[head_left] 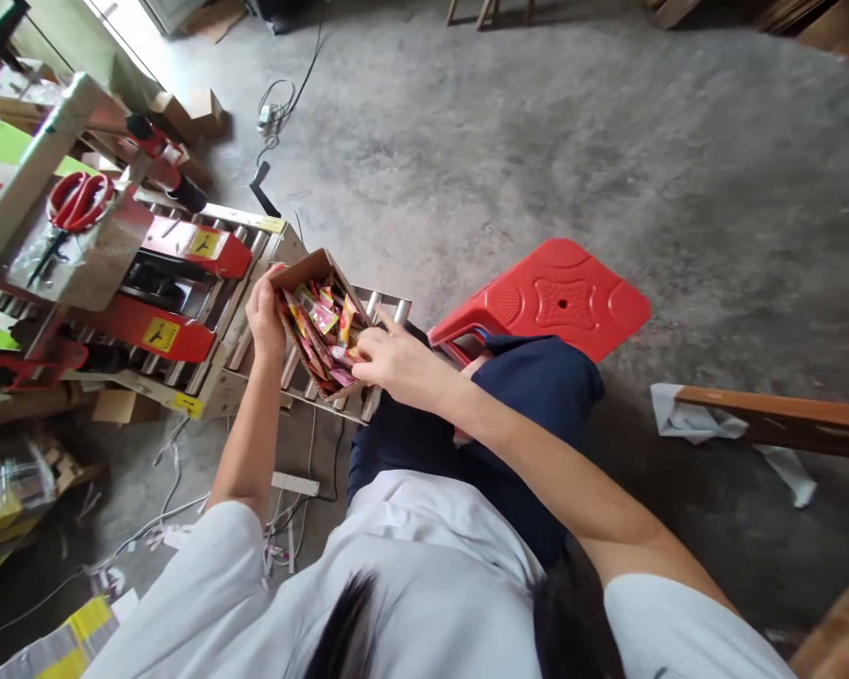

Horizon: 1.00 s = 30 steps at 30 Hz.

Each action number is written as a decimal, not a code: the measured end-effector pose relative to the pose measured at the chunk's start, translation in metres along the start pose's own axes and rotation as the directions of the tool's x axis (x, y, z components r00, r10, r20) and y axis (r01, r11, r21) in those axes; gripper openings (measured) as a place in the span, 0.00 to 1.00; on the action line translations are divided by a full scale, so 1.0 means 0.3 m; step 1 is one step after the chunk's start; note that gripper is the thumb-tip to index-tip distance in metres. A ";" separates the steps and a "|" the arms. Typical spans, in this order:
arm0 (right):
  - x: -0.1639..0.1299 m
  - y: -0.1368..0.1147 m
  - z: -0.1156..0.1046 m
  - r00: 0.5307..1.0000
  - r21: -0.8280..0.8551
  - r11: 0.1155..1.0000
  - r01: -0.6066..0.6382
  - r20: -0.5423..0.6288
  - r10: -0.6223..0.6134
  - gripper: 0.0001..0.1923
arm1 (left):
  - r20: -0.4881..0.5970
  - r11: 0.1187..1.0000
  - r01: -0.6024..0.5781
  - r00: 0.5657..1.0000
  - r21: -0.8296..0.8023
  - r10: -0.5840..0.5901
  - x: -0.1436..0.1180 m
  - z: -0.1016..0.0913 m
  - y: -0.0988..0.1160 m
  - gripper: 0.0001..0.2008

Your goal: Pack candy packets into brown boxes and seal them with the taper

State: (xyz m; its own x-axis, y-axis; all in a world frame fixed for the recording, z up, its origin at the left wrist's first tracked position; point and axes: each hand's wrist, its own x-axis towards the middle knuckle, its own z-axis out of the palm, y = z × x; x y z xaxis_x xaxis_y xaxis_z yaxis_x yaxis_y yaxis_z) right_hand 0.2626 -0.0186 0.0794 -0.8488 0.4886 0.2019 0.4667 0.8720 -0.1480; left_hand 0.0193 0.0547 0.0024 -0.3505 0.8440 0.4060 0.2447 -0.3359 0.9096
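An open cardboard box [309,268] full of colourful packets [322,330] rests on the roller conveyor [386,306] of a taping machine. My left hand [265,316] grips the box's left wall. My right hand [392,363] lies over the box's near right corner, its fingers on the packets inside. Whether it pinches a packet is hidden by the fingers.
The taping machine with red guards [198,247] stands left, red scissors [77,200] on its top plate. A red plastic stool [552,297] sits right of the box. A wooden board [785,420] and white cloth [686,420] lie on the concrete floor. Cables trail below.
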 end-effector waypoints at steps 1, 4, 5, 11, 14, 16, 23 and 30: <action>-0.009 -0.024 -0.016 0.996 0.001 0.998 -0.070 -0.057 0.070 0.10 | -0.012 1.000 -0.018 1.000 0.002 0.018 0.013 -0.008 -0.016 0.29; -0.010 -0.108 -0.033 0.943 0.091 0.961 -0.263 -0.189 0.276 0.30 | -0.025 1.000 -0.018 1.000 -0.013 0.018 0.018 -0.016 -0.040 0.25; 0.008 -0.129 -0.020 0.930 0.129 0.949 -0.288 -0.198 0.309 0.36 | -0.037 1.000 -0.021 0.999 -0.021 0.020 0.013 -0.017 -0.042 0.24; 0.241 -0.087 0.183 0.871 0.164 0.868 -0.469 -0.077 0.485 0.30 | -0.026 0.991 -0.056 0.998 -0.125 0.053 0.007 -0.044 -0.025 0.16; 0.314 -0.030 0.252 0.871 0.175 0.856 -0.487 0.015 0.492 0.31 | 0.083 0.992 -0.035 0.995 -0.117 0.045 0.033 -0.068 0.001 0.19; 0.325 -0.014 0.266 0.870 0.192 0.851 -0.488 0.025 0.493 0.30 | 0.207 0.998 -0.005 0.978 -0.068 0.019 0.060 -0.076 0.022 0.20; 0.250 0.008 0.226 0.870 0.452 0.837 -0.308 -0.221 0.440 0.31 | 0.321 0.940 -0.013 0.941 0.342 -0.103 0.134 0.002 0.045 0.21; 0.166 -0.074 0.132 0.830 0.340 0.917 -0.210 -0.434 0.351 0.28 | 0.189 0.651 -0.130 0.982 0.748 -0.022 0.084 0.049 0.037 0.07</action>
State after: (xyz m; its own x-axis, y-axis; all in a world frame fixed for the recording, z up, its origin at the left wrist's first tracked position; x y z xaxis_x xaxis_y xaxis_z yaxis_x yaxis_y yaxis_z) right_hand 0.2001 -0.0150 0.0543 -0.4326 0.7249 0.5360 0.5214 0.6862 -0.5073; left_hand 0.0264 0.0784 0.0213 -0.1786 0.9148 0.3622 0.8807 -0.0155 0.4734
